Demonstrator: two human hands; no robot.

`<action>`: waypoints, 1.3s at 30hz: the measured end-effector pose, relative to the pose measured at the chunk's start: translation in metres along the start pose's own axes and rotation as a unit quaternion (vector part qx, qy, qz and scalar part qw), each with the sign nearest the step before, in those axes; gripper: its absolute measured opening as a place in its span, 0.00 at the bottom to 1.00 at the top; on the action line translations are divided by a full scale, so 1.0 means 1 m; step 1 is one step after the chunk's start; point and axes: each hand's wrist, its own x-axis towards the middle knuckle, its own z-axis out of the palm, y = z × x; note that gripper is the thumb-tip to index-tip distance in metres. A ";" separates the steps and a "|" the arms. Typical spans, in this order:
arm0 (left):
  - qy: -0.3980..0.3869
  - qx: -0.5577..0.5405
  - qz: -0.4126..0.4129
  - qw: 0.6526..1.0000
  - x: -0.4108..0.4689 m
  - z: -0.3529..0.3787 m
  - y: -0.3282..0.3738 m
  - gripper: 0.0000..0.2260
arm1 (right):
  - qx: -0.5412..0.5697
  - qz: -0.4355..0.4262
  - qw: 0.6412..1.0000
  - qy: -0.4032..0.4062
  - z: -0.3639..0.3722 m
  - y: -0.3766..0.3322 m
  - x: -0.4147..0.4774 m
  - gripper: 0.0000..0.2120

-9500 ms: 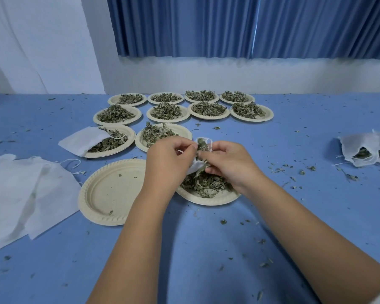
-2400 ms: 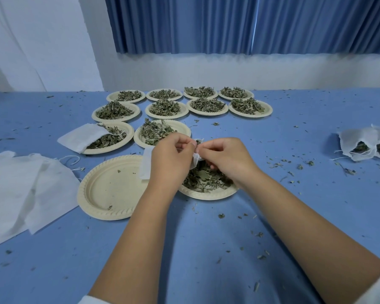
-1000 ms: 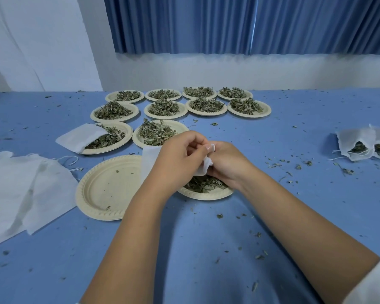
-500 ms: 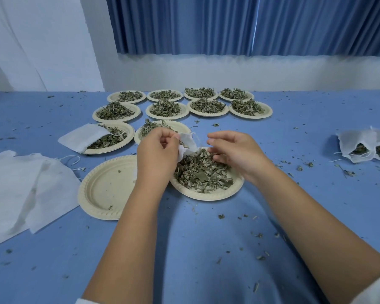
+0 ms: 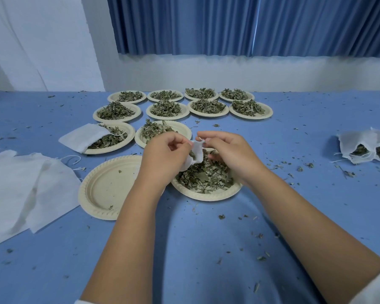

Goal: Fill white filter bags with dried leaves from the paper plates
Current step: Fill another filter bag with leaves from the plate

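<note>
Head view: both hands work a small white bag [image 5: 196, 152] just above the nearest plate [image 5: 208, 195] of leaves [image 5: 204, 177]. A second ago the hands were pressed together over that plate, the bag bunched between them. Half a second ago they had parted, with the bag in the left hand [image 5: 166, 154] alone. Now the right hand [image 5: 230, 154] has come back and taken the bag's upper edge.

Each grip is a fingertip pinch on the bag: the left on its near side, the right on the top rim, with the cloth stretched between them. A dark scrap shows at the bag's mouth, but how much is inside I cannot tell.

I judge that the mouth is being pulled open again for another pinch of leaves. The plate below is well heaped, so this bag is far from finished.

Beside it on the bench [image 5: 206, 249] sits an empty plate [image 5: 101, 189]. Filled bags [image 5: 360, 145] lie well off to the right and a stack of flat ones [image 5: 20, 187] to the left. Further loaded plates [image 5: 250, 117] wait behind. Most of the job lies ahead.

Crumbs already litter the bench, so filling is best done low over the plate.
</note>
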 end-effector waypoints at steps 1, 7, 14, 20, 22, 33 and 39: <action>-0.003 0.026 0.020 0.999 0.000 0.001 0.000 0.04 | -0.003 -0.009 1.000 -0.007 0.001 -0.001 -0.001 0.14; -0.040 0.071 0.067 0.994 -0.001 0.001 -0.003 0.03 | -0.036 -0.060 0.996 -0.061 0.004 -0.003 -0.007 0.16; -0.029 0.060 0.041 0.997 0.001 0.001 -0.007 0.04 | -0.023 -0.093 0.994 -0.055 0.002 -0.002 -0.005 0.14; 0.058 0.077 0.030 0.995 0.006 -0.004 -0.012 0.04 | -0.245 -0.078 0.966 -0.008 -0.009 0.007 0.000 0.07; 0.073 0.073 0.033 0.994 0.007 -0.008 -0.013 0.04 | -0.353 -0.054 0.933 -0.048 -0.011 0.010 -0.001 0.13; 0.106 0.165 0.094 0.976 0.009 -0.015 -0.017 0.04 | -0.435 -0.091 0.890 -0.103 -0.002 0.016 -0.004 0.15; 0.139 0.204 0.139 0.959 0.008 -0.017 -0.016 0.04 | -0.405 -0.086 0.907 -0.074 -0.002 0.013 -0.005 0.11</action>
